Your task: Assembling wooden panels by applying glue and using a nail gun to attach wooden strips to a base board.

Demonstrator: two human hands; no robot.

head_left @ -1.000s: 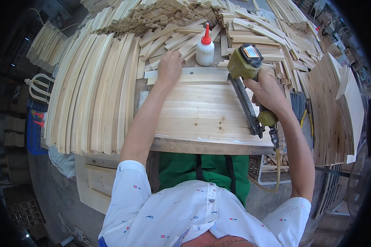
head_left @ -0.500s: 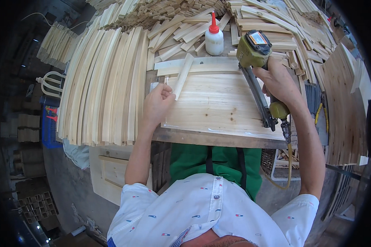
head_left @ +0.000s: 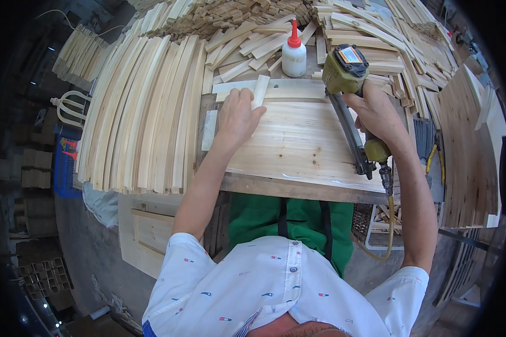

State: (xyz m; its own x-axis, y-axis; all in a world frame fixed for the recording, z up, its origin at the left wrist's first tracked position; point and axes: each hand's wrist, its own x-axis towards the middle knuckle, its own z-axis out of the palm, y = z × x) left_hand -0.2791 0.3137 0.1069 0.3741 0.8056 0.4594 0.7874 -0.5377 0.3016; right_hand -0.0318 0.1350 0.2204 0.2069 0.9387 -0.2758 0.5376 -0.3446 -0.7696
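A flat wooden panel (head_left: 298, 140) lies on the workbench in front of me, with a line of white glue along its near edge. My left hand (head_left: 240, 117) is over the panel's left end, fingers bent round a short wooden strip (head_left: 260, 90). The strip's far end shows beyond my fingers; its near part is hidden under my hand. In my right hand (head_left: 376, 112) is an olive-green pneumatic nail gun (head_left: 346, 70), gripped by its handle over the panel's right side. Across the panel's far edge runs a longer wooden strip (head_left: 298, 92).
Behind the panel stands a white glue bottle (head_left: 294, 56) with a red nozzle. Long wooden slats (head_left: 146, 112) are stacked on the left, loose strips (head_left: 371, 50) heaped at the back. A yellow air hose (head_left: 389, 230) hangs from the nail gun. Boards (head_left: 469, 146) stand at right.
My left hand has moved away from me and to the right, closing over the short strip, which has shifted slightly. My right hand and the nail gun stay nearly still.
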